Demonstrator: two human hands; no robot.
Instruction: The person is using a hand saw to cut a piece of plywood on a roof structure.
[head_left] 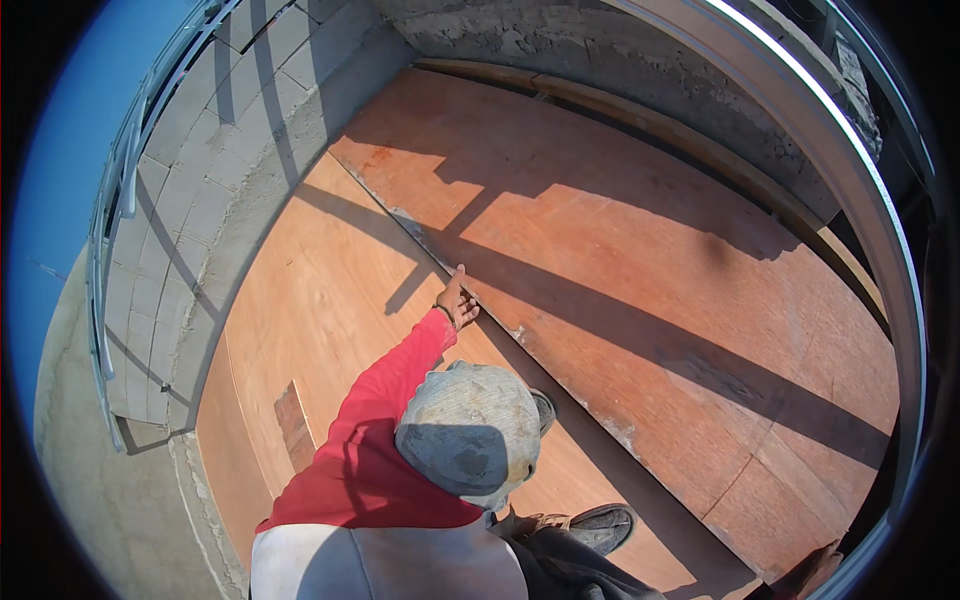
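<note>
Neither my left hand nor my right hand shows in the head view. Below me crouches another person in a red long-sleeved top with a white back panel and a worn grey cap (pixel 468 430). That person's left hand (pixel 459 300) reaches forward, fingers spread, to the edge where a reddish plywood sheet (pixel 620 270) meets a paler plywood sheet (pixel 310 260). Part of another hand (pixel 826 568), beside a dark reddish sleeve at the lower right, seems to be the same person's. What it touches is unclear.
A grey block wall (pixel 190 200) rises at the left, with metal framing (pixel 100 290) outside it. A rough concrete wall (pixel 560 45) stands at the back, a timber strip (pixel 660 125) along its foot. A curved-looking metal bar (pixel 820 130) crosses the right. A small offcut-shaped patch (pixel 294 425) lies left.
</note>
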